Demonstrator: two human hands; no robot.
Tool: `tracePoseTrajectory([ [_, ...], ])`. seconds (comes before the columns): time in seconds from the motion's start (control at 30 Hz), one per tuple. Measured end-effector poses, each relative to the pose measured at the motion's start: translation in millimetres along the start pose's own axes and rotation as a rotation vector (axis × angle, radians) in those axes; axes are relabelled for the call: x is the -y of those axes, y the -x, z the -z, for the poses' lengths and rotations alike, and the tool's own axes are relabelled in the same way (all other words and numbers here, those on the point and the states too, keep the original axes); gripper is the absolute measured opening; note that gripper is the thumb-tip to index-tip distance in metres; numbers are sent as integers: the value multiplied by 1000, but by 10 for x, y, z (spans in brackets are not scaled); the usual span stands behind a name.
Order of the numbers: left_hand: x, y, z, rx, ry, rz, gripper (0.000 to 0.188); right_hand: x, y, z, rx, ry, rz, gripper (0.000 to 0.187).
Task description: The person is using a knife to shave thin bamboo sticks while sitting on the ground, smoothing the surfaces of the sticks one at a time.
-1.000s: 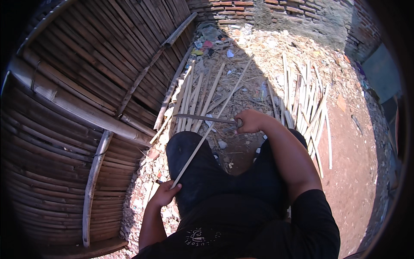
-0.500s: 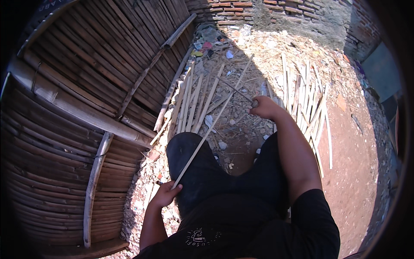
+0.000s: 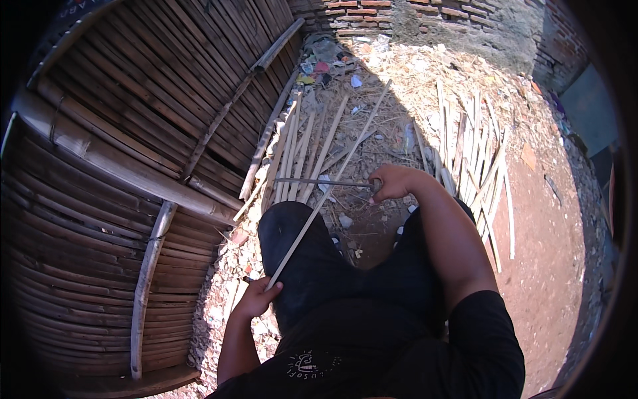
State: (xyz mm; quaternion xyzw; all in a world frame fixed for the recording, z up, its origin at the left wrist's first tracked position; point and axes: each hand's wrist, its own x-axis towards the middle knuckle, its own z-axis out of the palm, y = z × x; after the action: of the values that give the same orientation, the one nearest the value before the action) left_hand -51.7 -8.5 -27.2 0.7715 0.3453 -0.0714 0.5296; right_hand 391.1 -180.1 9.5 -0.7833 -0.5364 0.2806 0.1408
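Right hand (image 3: 393, 183) dropped down and left vs half a sec ago, so long knife (image 3: 299, 180) went from slanted to near level mid-frame, crossing bamboo strip (image 3: 296, 243). Can't tell if blade's touching. Fingers curled round handle, arm angling up from lower right. Left hand (image 3: 256, 299) same spot, lower left, pinching strip's near end; strip slants toward top centre.

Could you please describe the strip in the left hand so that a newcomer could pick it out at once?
Right of the slatted wall, find the dark trousers. Over their left leg, a long, thin, pale strip slants up and right from the left hand. Unlike the loose strips beyond, its near end is held, and a dark blade crosses it in view.
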Motion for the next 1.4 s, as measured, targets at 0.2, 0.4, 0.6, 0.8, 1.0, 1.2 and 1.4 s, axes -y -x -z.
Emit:
tracePoseTrajectory([
  [0.2, -51, -12, -12, 7, -23, -50, 35, -408, 59, 117, -318, -146, -219, 70],
  [0.4, -44, 11, -24, -12, 47, -10, 34, 12, -57, -113, -85, 39, -1, 60],
  [0.6, 90, -2, -47, -48, 48, -51, 32, 290, -50, -184, 57, 107, 155, 58],
  [0.8, -179, 73, -46, -171, -35, -82, 32, -272, 73, 96, -299, -58, -110, 53],
  [1.0, -985, -299, 231, -407, -427, -246, 40, -50, 175, 214, -552, -188, -129, 47],
  [1.2, -1837, -676, 391, -499, -716, -396, 41, 111, 276, 381, -642, -13, -149, 40],
  [1.4, -2585, -1044, 276, -434, -887, -498, 36, -547, 238, 392, -990, -323, -253, 41],
])
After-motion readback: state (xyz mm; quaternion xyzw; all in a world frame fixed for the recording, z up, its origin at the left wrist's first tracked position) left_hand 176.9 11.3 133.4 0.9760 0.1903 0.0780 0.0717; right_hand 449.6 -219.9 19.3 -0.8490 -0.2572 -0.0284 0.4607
